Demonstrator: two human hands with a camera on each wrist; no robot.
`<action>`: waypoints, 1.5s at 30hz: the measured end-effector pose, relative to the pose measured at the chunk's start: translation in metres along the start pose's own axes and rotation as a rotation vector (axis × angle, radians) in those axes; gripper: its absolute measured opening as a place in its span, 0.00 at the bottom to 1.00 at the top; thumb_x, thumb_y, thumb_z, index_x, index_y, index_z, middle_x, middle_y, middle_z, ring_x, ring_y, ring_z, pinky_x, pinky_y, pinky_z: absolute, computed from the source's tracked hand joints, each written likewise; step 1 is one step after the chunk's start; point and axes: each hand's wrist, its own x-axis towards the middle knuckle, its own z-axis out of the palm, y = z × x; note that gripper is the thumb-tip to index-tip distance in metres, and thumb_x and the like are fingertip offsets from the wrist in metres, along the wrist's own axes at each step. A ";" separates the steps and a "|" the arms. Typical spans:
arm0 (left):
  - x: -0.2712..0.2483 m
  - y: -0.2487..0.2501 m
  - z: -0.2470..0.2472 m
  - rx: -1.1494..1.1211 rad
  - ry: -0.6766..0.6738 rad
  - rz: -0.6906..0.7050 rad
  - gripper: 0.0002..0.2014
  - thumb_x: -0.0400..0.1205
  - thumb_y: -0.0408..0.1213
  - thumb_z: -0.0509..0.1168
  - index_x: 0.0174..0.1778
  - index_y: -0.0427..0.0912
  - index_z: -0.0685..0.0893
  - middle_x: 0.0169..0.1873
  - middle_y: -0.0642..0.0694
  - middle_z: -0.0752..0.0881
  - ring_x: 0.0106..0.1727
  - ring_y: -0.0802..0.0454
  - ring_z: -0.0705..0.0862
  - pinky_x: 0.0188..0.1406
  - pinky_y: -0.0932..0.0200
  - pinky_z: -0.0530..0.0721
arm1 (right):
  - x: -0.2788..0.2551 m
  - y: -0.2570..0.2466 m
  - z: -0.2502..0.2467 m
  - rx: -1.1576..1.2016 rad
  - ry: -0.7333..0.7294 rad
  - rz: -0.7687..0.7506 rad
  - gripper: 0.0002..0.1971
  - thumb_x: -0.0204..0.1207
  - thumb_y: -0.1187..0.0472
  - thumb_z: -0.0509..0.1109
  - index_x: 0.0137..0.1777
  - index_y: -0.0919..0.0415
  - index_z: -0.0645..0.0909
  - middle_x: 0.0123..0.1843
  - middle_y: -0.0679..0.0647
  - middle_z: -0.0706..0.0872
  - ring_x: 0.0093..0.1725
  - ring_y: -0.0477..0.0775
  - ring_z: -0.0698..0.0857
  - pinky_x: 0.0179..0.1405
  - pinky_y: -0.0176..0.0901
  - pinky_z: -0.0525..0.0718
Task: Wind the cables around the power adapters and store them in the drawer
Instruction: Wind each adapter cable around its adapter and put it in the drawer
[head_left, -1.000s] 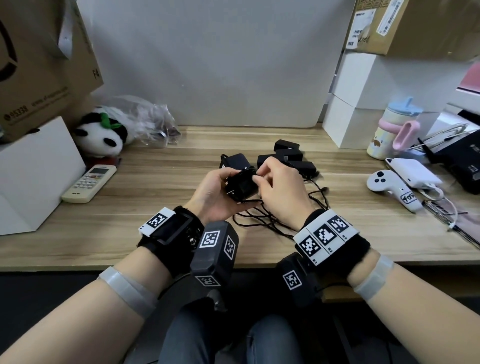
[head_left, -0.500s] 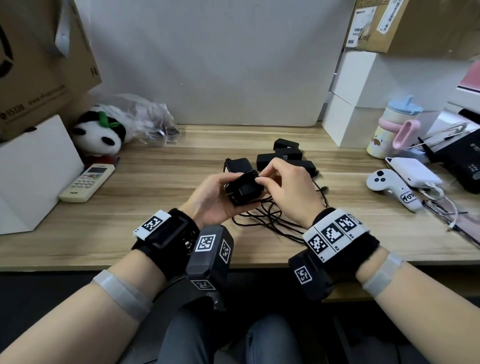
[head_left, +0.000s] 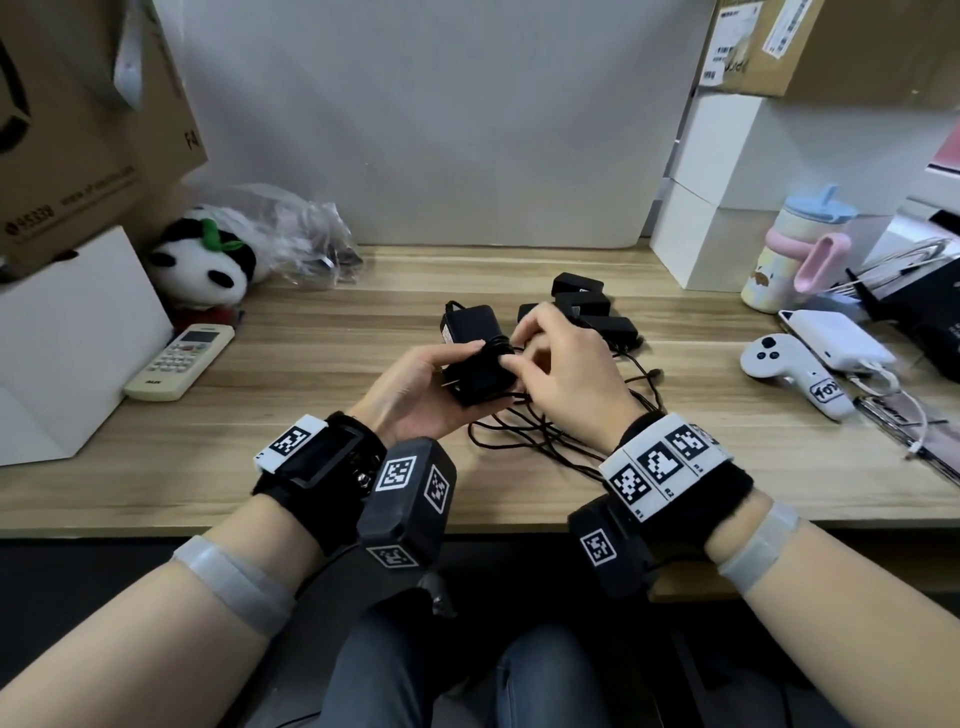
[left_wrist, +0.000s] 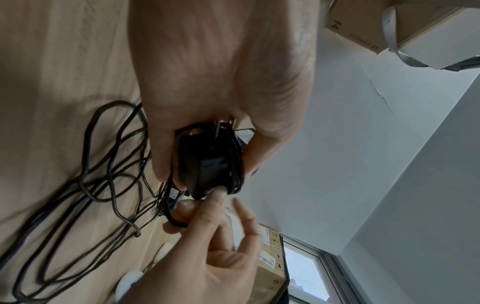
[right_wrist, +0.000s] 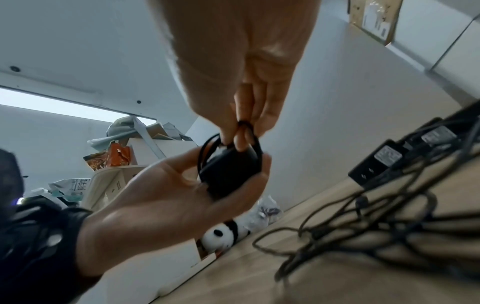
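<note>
My left hand (head_left: 415, 387) grips a black power adapter (head_left: 480, 376) above the wooden desk (head_left: 311, 426), palm up, thumb on top. Cable turns lie around the adapter's body (left_wrist: 207, 164), and its metal prongs point toward my palm. My right hand (head_left: 561, 374) pinches a loop of the thin black cable (right_wrist: 246, 128) at the adapter's top (right_wrist: 231, 166). Loose cable (head_left: 540, 431) trails in a tangle on the desk below both hands. Several more black adapters (head_left: 582, 304) lie just behind my right hand. No drawer shows in any view.
A white remote (head_left: 179, 361) and a panda plush (head_left: 208, 265) sit at the left, beside a white box (head_left: 67, 343). A white game controller (head_left: 795, 374), a power bank (head_left: 836, 343) and a pastel cup (head_left: 795, 254) stand at the right. White boxes (head_left: 711, 234) line the back right.
The adapter has turned in my left hand and both hands have shifted slightly right. My right hand has brought the cable over the adapter's top, laying another turn.
</note>
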 end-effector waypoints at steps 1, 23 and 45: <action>0.000 -0.001 0.000 0.009 -0.001 -0.008 0.16 0.73 0.31 0.65 0.56 0.32 0.80 0.51 0.32 0.85 0.53 0.36 0.86 0.64 0.40 0.80 | 0.001 0.001 -0.003 0.029 -0.050 -0.004 0.12 0.75 0.59 0.70 0.57 0.52 0.74 0.28 0.45 0.85 0.35 0.46 0.84 0.46 0.44 0.79; -0.001 -0.003 0.010 -0.077 -0.032 0.007 0.15 0.73 0.29 0.63 0.55 0.30 0.79 0.50 0.31 0.84 0.53 0.37 0.84 0.52 0.38 0.86 | 0.009 -0.003 -0.007 -0.326 0.107 -0.243 0.06 0.72 0.59 0.69 0.45 0.61 0.78 0.41 0.52 0.79 0.44 0.56 0.78 0.39 0.47 0.75; 0.010 -0.031 0.010 0.093 0.125 0.050 0.08 0.82 0.26 0.57 0.51 0.32 0.81 0.42 0.37 0.86 0.46 0.43 0.85 0.59 0.46 0.81 | 0.035 0.004 -0.013 -0.127 -0.271 0.036 0.05 0.75 0.59 0.70 0.38 0.56 0.82 0.34 0.48 0.82 0.40 0.52 0.81 0.41 0.42 0.76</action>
